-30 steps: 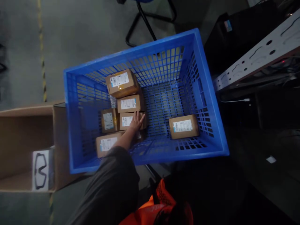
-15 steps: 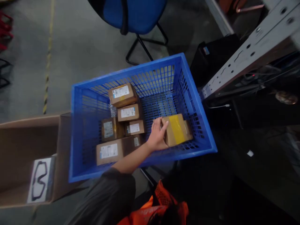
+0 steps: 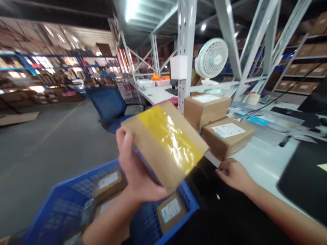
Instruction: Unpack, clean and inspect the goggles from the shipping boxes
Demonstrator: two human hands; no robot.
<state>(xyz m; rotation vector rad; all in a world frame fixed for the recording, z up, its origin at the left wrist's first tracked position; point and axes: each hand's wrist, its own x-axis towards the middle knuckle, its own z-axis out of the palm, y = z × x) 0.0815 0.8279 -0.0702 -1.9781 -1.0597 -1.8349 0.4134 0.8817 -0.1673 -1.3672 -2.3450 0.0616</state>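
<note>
My left hand grips a small cardboard box sealed with yellow tape, held up above the blue plastic crate. Several labelled cardboard boxes lie in the crate. My right hand rests on the edge of the white table, fingers curled and nothing visible in them, just below a labelled box lying on the table. Behind that box a second one sits on the table.
A white desk fan and a steel rack post stand behind the boxes. A dark mat lies on the table at the right. A blue office chair stands on the grey floor beyond the crate. Shelving fills the background.
My left hand has lifted the yellow-taped box out of the crate and up to chest height. The view has swung up from the crate to the table, and my right hand has come into view.
</note>
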